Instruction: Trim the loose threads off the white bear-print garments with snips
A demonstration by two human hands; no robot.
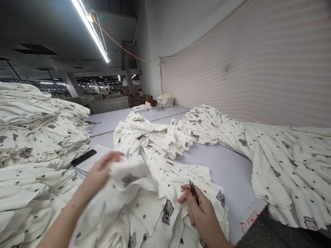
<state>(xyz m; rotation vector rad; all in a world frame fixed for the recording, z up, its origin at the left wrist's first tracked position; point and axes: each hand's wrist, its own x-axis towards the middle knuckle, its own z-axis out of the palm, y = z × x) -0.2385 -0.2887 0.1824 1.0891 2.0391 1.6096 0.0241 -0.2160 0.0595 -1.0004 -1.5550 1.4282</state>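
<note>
My left hand (103, 169), smeared by motion, grips a raised edge of a white printed garment (152, 203) at the middle front. Small dark dots and greyish-pink animal figures cover the cloth. My right hand (203, 212) is closed around dark thread snips (193, 190), their points upward, just over the right part of the same garment. Which part of the garment the left fingers pinch is blurred.
Tall piles of matching cloth (38, 131) line the left side. A phone (84, 157) lies on papers (97, 156). More bunched cloth (155, 132) lies ahead, and a long heap (271, 158) hangs over the table's (224, 168) right edge. Folded stacks (165, 101) stand at the back.
</note>
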